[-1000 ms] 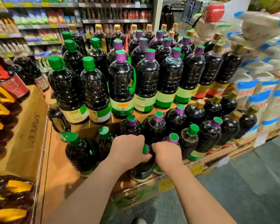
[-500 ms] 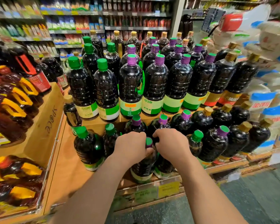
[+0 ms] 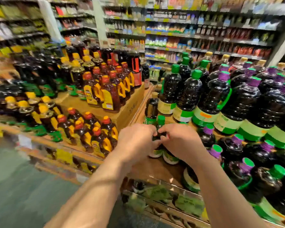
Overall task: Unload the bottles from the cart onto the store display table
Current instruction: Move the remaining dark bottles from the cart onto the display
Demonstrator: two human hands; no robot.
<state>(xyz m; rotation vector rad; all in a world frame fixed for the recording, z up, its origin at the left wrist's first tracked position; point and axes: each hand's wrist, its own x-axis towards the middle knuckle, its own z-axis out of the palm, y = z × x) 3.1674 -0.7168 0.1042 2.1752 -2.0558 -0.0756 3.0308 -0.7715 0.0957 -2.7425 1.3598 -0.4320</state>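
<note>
Two dark bottles stand side by side on the wooden display table (image 3: 155, 171), near its left corner. My left hand (image 3: 135, 142) grips the left bottle (image 3: 155, 153) and my right hand (image 3: 181, 142) grips the right bottle (image 3: 169, 159). Only their white-and-green bases show under my fingers. A green cap (image 3: 161, 120) pokes up between my hands; whose bottle it belongs to is unclear. Large dark bottles with green and purple caps (image 3: 209, 96) fill the raised tier behind and to the right. The cart is out of view.
Several smaller dark bottles (image 3: 234, 148) crowd the lower tier to the right of my hands. Amber bottles with yellow handles (image 3: 109, 94) stand on a cardboard box (image 3: 127, 112) at the left. Store shelves (image 3: 204, 38) run along the back. Green floor (image 3: 23, 186) lies at the lower left.
The view has swung left and is blurred. Both hands, still around the bottles, have shifted left along the lower tier toward the table's corner.
</note>
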